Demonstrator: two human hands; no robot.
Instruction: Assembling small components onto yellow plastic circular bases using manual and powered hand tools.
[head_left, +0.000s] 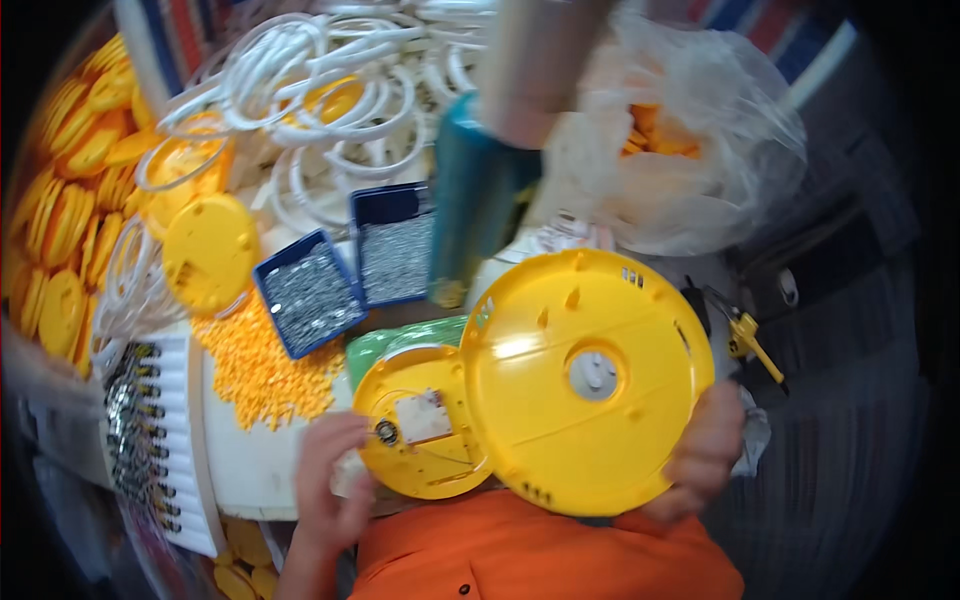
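My right hand (703, 455) grips the right rim of a large round yellow plastic cover (525, 410), which is tilted up with its inner side showing. The cover has a round hole in its middle and small slots near the rim. Against its left edge sits a smaller round yellow housing (400, 465), with a white block, a small dark round part and a thin wire inside. My left hand (335, 480) is at the housing's left edge, slightly blurred, with thumb and fingers apart. Whether its fingertips touch the rim, I cannot tell.
A teal, grey-topped cylindrical tool (475, 190) hangs over the table. Two blue trays of small metal parts, one in front (308, 290), stand by a heap of orange pieces (270, 370). White cable coils (300, 80), yellow discs (65, 220), a white rack (185, 440) and a plastic bag (700, 190) surround them.
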